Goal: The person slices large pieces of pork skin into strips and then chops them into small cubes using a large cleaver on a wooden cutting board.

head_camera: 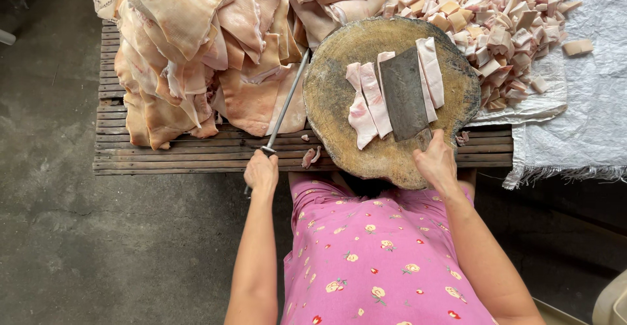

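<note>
My right hand (435,162) grips the handle of a dark cleaver (403,93), whose flat blade lies across several long strips of raw pork skin and fat (368,103) on a round wooden chopping block (339,83). Left of the block, my left hand (260,170) is closed around the handle of a long sharpening steel (288,101). The rod points away from me along the block's left edge, its tip beside the heap of large raw pork slabs (196,44).
A slatted wooden bench (170,155) carries the block and the slabs. A pile of diced pork (490,18) lies on a white woven sheet (588,103) at the right. Small meat scraps (310,157) sit near the bench's front edge. Grey concrete floor surrounds the bench.
</note>
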